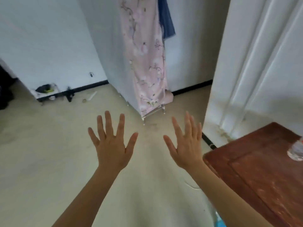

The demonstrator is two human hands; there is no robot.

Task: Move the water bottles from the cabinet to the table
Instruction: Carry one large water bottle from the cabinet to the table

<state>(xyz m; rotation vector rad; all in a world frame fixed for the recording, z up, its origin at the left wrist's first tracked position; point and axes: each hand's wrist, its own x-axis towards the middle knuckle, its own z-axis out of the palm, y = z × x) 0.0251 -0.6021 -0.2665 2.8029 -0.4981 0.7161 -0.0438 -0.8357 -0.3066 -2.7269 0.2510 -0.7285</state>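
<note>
**Q:** What are the hands doing?

**A:** The left hand (111,148) and the right hand (186,148) are hovering palm-down over the pale beige floor (49,161), side by side and apart. The left fingers (108,123) are spreading wide and straight. The right fingers (188,126) are also stretching straight, held closer together. Neither hand is holding or touching anything

**Q:** Where is the water bottle sitting?

**A:** One clear, crumpled plastic water bottle (296,151) is resting on the reddish-brown wooden tabletop (262,177) and is being cut off by the right edge of the view. It is too blurred to tell whether it is standing upright or lying down. The right hand is hanging just left of the tabletop's near corner, well apart from the bottle

**Q:** What is standing ahead?

**A:** A pale fabric cabinet on thin metal legs (118,54) is standing beyond the hands. A pink floral curtain (146,63) is hanging down its front, closed, so its contents are not showing. A blue cloth (166,18) is hanging beside the curtain's top. A white panelled door (262,63) is rising behind the tabletop
</note>
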